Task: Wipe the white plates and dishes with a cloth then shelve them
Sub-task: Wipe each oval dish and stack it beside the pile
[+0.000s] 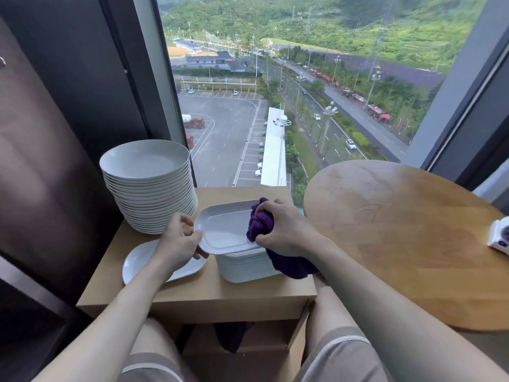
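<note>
Right hand (281, 230) presses purple cloth (260, 224) on glossy white dish (223, 230).

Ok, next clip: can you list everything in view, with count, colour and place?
side table: one, light wood, centre.
round table: one, wood, right.
round plates: one tall stack, white, back left on side table.
rectangular dishes: one stack, white, mid side table.
top dish: one, white, above that stack.
oval plate: one, white, front left on side table.
cloth: one, purple, on top dish.
white object: one, right edge, on round table.
left hand: grips top dish's rim.
right hand: grips cloth.
</note>
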The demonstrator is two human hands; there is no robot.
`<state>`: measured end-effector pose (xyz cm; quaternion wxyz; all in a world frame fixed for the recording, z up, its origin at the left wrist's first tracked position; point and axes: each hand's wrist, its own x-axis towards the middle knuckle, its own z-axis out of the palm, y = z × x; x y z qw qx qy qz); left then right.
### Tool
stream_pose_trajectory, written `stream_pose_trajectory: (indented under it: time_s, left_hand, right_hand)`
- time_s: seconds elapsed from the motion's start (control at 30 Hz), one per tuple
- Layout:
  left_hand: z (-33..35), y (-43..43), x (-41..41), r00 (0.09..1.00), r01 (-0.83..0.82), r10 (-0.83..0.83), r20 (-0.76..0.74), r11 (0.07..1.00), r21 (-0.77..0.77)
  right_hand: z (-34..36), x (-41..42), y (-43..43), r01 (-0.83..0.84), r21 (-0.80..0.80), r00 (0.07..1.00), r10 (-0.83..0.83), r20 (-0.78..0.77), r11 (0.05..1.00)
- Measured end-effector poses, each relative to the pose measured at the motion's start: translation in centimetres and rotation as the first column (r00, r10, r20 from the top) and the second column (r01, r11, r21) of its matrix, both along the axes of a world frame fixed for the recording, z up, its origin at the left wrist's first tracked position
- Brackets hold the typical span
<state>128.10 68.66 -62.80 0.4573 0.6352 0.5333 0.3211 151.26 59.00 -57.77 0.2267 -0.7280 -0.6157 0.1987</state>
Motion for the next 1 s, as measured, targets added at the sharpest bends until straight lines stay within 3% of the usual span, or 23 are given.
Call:
stream_pose_trajectory:
  time_s: [0.13, 0.23, 0.57, 0.7, 1.0]
  left_hand:
    - [0.1, 0.1, -0.9, 0.998, -0.014, 0.015, 0.068, 1.0, -0.012]
    - [0.1, 0.2, -2.0, 0.999, -0.031, 0.031, 0.039, 1.0, 0.001]
    - [-1.6, 2.5, -9.8, 0.95, -0.302, 0.297, -0.094, 0.952, -0.046]
    - [-2.5, 2.8, -11.6, 0.924, -0.38, 0.375, -0.075, 0.922, -0.078]
    - [-6.8, 4.2, -14.7, 0.915, -0.371, 0.349, -0.202, 0.925, -0.082]
  right_hand:
    - [0.2, -0.2, 0.0, 0.001, 0.011, 1.0, -0.001, 0.0, 1.0]
    - [0.3, -0.7, 0.1, -0.001, 0.032, 1.0, 0.001, -0.002, 0.999]
    - [-0.5, -1.0, 1.2, 0.009, 0.018, 1.0, -0.01, 0.019, 1.0]
    - [-1.9, -1.2, 1.8, 0.0, 0.002, 0.999, 0.0, 0.039, 1.0]
    - [-3.8, -1.5, 2.6, -0.003, -0.03, 0.998, 0.005, 0.068, 1.0]
